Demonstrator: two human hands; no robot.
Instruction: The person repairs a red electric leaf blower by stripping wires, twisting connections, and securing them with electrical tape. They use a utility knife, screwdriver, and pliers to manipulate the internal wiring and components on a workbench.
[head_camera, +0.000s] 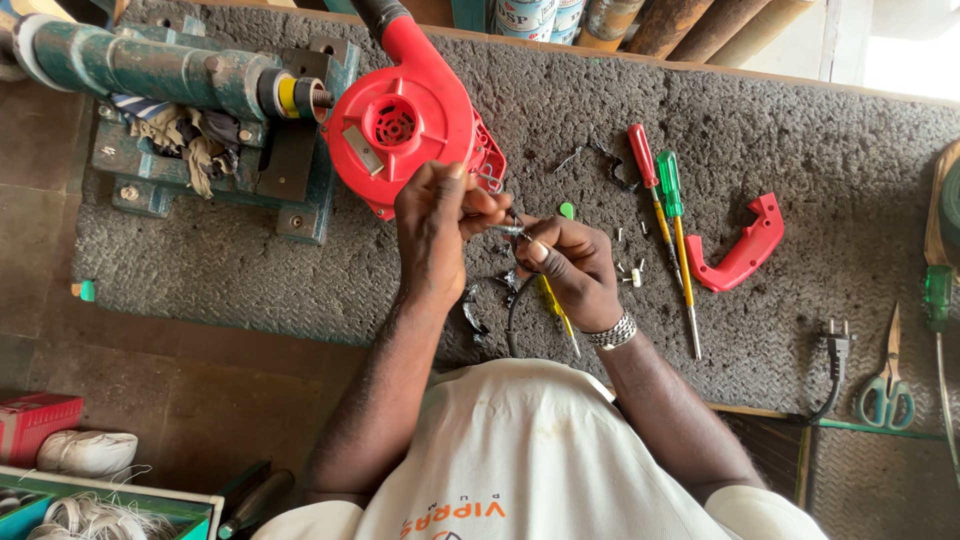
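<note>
1. The left hand (435, 225) and the right hand (570, 265) meet over the grey counter (250, 270), at 5 o'clock from the red blower housing (405, 125).
2. The fingers of both hands pinch one small metal part (510, 228) with thin wires; the right hand also grips a yellow screwdriver (556, 312).
3. At 3 o'clock from the hands lie a red screwdriver (648, 180), a green screwdriver (675, 215) and a red handle piece (745, 250).
4. Scissors (886, 385) lie far at 4 o'clock.
</note>
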